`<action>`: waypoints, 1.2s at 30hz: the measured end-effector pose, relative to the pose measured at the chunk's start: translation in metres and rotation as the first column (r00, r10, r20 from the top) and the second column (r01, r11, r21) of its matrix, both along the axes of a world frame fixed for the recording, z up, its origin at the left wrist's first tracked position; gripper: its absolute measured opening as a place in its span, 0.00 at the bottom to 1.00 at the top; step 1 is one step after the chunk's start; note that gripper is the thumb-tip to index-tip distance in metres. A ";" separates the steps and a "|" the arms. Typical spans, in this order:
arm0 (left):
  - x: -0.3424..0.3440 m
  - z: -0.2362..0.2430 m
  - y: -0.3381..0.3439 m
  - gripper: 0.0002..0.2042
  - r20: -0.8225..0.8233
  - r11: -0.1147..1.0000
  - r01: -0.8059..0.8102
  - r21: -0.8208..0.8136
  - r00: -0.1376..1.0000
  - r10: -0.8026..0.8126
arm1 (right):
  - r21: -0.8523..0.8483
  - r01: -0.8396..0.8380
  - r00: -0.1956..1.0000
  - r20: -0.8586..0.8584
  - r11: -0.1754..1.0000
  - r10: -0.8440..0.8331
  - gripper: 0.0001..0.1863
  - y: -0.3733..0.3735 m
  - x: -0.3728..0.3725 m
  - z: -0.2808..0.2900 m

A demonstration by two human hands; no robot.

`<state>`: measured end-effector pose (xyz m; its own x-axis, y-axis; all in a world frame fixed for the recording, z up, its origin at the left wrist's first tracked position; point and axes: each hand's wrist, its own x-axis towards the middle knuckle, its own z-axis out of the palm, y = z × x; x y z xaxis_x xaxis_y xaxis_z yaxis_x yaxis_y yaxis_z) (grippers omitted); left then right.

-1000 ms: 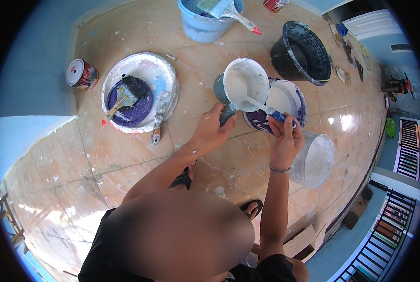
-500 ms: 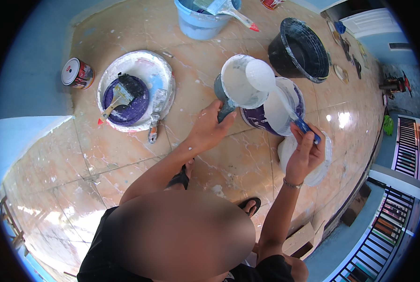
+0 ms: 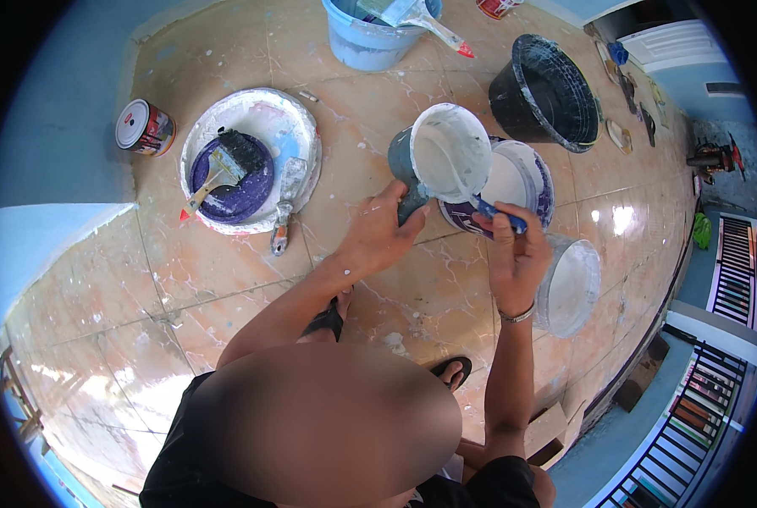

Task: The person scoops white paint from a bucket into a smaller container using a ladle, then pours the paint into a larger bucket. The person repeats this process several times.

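Note:
My left hand point(image 3: 377, 229) is closed around the handle of a grey water dipper point(image 3: 402, 159), its inside coated white, tilted toward me. The fingers of my right hand point(image 3: 518, 258) grip the blue handle of a ladle point(image 3: 499, 215). The ladle's head is down inside the dipper, hard to tell from the white paint there. Just beside and below the dipper stands a purple and white paint bucket point(image 3: 545, 182) with white paint in it, partly hidden by the dipper and my right hand. A clear tub with white contents point(image 3: 575, 292) stands to the right of my right wrist.
A black basin point(image 3: 527, 106) stands beyond the bucket. At the far side is a blue pail point(image 3: 370, 46) with a paintbrush point(image 3: 425, 21) across it. On the left, a white lid point(image 3: 298, 140) carries a purple lid, a brush and a scraper point(image 3: 285, 207), near a paint can point(image 3: 146, 129).
My right hand has moved left and lowered the ladle from over the bucket's side into the dipper. My left hand keeps its hold on the dipper.

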<state>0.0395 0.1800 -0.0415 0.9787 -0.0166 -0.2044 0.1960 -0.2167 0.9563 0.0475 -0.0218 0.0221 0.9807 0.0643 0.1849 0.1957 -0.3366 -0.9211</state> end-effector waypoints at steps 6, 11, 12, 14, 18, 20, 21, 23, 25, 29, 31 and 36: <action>-0.001 0.001 0.001 0.14 0.004 1.000 0.001 -0.017 1.000 -0.001 | 0.352 0.246 0.969 -0.124 0.903 -0.216 0.13 -0.003 0.003 -0.005; -0.002 0.003 0.004 0.15 -0.050 0.999 -0.009 -0.043 0.999 0.007 | 0.356 0.301 0.941 0.036 0.884 -0.335 0.13 -0.005 -0.005 0.004; -0.002 0.003 0.004 0.15 -0.042 0.999 -0.009 -0.038 0.999 0.007 | 0.309 0.300 0.936 0.087 0.903 -0.341 0.13 -0.004 -0.007 0.004; -0.003 0.002 0.002 0.15 -0.033 0.999 -0.014 -0.039 0.999 0.012 | 0.259 0.355 0.912 0.116 0.898 -0.394 0.13 -0.001 -0.009 0.003; -0.003 0.000 -0.007 0.13 0.000 0.997 -0.038 -0.064 0.999 0.038 | 0.329 0.519 0.836 -0.004 0.789 -0.549 0.13 0.008 0.002 -0.013; -0.004 -0.001 -0.009 0.13 -0.001 0.997 -0.042 -0.060 0.999 0.042 | 0.395 0.559 0.813 -0.091 0.729 -0.575 0.13 0.014 0.006 -0.023; -0.005 -0.001 -0.010 0.13 -0.016 0.998 -0.040 -0.054 0.999 0.039 | 0.422 0.570 0.808 -0.132 0.705 -0.574 0.14 0.018 0.008 -0.029; -0.006 -0.002 -0.010 0.12 -0.013 0.999 -0.035 -0.039 0.999 0.035 | 0.468 0.562 0.818 -0.193 0.682 -0.542 0.14 0.021 0.009 -0.038; -0.007 -0.002 -0.009 0.12 0.025 0.999 -0.034 -0.019 0.999 0.035 | 0.503 0.533 0.843 -0.243 0.680 -0.480 0.15 0.021 0.010 -0.046; -0.006 -0.003 -0.004 0.13 0.017 1.000 -0.032 -0.001 0.999 0.032 | 0.484 0.293 0.955 -0.189 0.825 -0.229 0.15 0.001 0.007 -0.044; -0.004 -0.002 -0.003 0.13 0.027 0.999 -0.054 -0.009 0.998 0.054 | 0.436 0.218 0.971 -0.189 0.873 -0.148 0.15 -0.008 0.007 -0.037; 0.003 0.002 0.007 0.15 -0.075 0.997 -0.057 -0.043 0.996 0.054 | 0.318 0.173 0.984 -0.006 0.932 -0.180 0.15 -0.024 0.002 -0.006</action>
<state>0.0422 0.1872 -0.0394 0.9607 0.0266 -0.2764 0.2770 -0.1602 0.9474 0.0493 -0.0454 0.0162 0.9663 -0.1746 0.1894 0.1816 -0.0599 -0.9815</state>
